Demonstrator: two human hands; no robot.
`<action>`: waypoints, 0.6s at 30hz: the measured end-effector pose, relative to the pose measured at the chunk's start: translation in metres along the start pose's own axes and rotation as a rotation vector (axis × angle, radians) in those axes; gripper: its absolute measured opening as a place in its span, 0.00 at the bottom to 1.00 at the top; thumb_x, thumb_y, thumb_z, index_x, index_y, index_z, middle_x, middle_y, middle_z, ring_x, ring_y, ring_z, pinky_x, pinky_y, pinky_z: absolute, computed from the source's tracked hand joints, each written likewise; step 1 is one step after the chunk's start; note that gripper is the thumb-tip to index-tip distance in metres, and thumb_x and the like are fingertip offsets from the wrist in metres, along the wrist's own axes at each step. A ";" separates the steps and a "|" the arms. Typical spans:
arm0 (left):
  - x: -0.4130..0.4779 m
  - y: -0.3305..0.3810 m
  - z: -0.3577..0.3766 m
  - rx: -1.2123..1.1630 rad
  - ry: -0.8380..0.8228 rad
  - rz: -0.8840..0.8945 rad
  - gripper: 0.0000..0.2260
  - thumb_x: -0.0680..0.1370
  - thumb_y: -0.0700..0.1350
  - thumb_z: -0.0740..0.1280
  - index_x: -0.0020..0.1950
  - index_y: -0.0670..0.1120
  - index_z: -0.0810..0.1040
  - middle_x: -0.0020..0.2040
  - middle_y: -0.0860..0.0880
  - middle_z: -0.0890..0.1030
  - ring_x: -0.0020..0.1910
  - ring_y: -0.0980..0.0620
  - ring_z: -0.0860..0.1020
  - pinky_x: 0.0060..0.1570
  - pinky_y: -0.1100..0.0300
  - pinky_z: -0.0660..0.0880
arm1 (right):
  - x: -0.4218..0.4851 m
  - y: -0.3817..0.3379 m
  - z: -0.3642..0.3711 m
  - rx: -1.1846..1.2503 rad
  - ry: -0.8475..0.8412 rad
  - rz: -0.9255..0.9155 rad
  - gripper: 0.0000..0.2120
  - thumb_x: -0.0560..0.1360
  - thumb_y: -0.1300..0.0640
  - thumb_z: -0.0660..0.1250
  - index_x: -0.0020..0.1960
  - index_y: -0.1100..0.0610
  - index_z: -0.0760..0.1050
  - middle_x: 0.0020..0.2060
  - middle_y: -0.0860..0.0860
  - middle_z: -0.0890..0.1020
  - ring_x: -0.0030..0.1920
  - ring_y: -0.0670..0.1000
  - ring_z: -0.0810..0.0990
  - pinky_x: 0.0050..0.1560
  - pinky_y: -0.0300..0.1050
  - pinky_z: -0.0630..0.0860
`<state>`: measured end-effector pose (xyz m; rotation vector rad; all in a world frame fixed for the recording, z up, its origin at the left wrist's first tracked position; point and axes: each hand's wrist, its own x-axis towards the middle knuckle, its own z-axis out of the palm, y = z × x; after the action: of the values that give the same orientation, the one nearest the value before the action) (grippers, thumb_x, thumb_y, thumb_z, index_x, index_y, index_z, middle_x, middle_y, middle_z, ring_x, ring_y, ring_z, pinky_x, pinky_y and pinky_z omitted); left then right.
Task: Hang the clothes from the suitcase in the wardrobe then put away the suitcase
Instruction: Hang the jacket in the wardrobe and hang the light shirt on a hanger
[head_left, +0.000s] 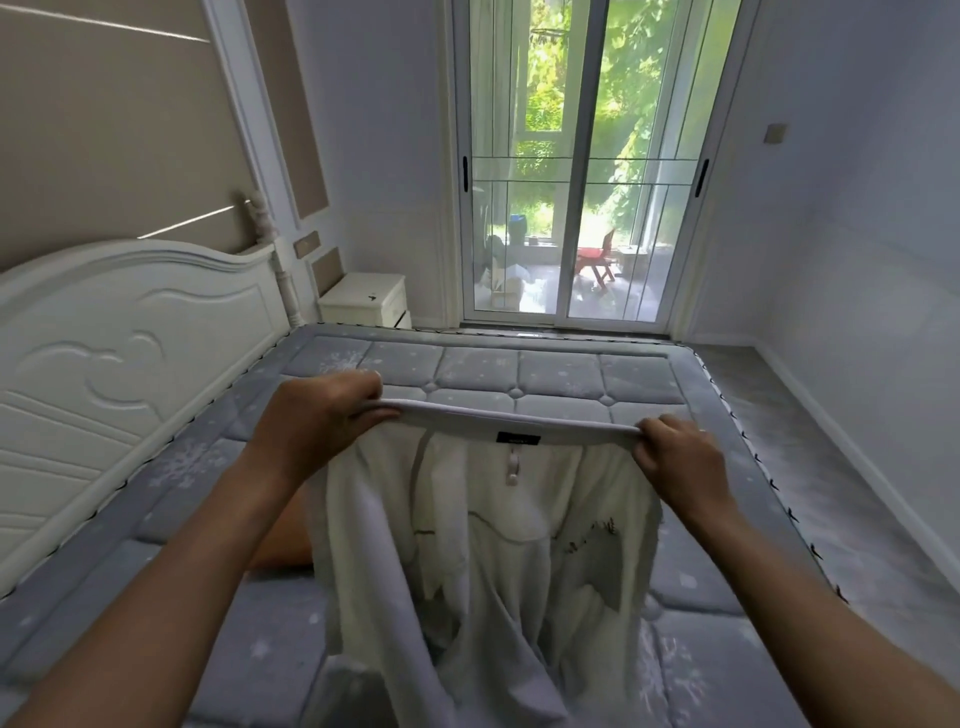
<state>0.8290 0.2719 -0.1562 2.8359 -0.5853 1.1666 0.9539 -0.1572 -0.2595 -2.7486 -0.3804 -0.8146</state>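
White drawstring bottoms (483, 545): held above bare mattress (561, 374), hanging from waistband (467, 415). Left hand (317, 410), right hand (675, 452): fingers curled, each gripping one waistband end, band taut. Not yet hung. Wardrobe, suitcase out of view; stowing pending.

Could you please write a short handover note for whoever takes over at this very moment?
Left hand grips one end of the waistband of a white garment; right hand grips the other end, stretching it taut. The garment hangs above the bare mattress. The suitcase and wardrobe are out of view. Done: this garment is picked up. Left: hang it in the wardrobe, check for more clothes, put away the suitcase.
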 end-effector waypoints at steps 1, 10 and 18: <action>-0.002 0.001 0.001 0.012 0.015 -0.025 0.18 0.80 0.59 0.63 0.43 0.46 0.79 0.36 0.47 0.80 0.32 0.46 0.77 0.30 0.57 0.70 | -0.001 0.003 0.002 0.057 0.000 0.035 0.04 0.74 0.57 0.69 0.48 0.55 0.81 0.40 0.54 0.81 0.39 0.62 0.81 0.38 0.50 0.74; 0.010 0.012 -0.004 -0.385 0.403 -0.604 0.07 0.80 0.47 0.72 0.46 0.56 0.75 0.41 0.58 0.74 0.39 0.60 0.72 0.44 0.71 0.68 | 0.047 -0.006 -0.063 0.692 0.219 0.197 0.10 0.80 0.54 0.68 0.45 0.60 0.80 0.35 0.54 0.80 0.37 0.52 0.76 0.37 0.48 0.70; 0.087 0.007 -0.056 -0.586 0.668 -0.499 0.08 0.81 0.53 0.70 0.45 0.59 0.73 0.41 0.55 0.76 0.40 0.56 0.74 0.41 0.62 0.71 | 0.091 -0.041 -0.177 0.870 0.586 0.155 0.07 0.81 0.52 0.67 0.46 0.53 0.75 0.36 0.43 0.75 0.36 0.37 0.73 0.38 0.33 0.72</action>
<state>0.8452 0.2457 -0.0574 1.7997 -0.1221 1.4126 0.9276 -0.1574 -0.0583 -1.6379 -0.2931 -1.0419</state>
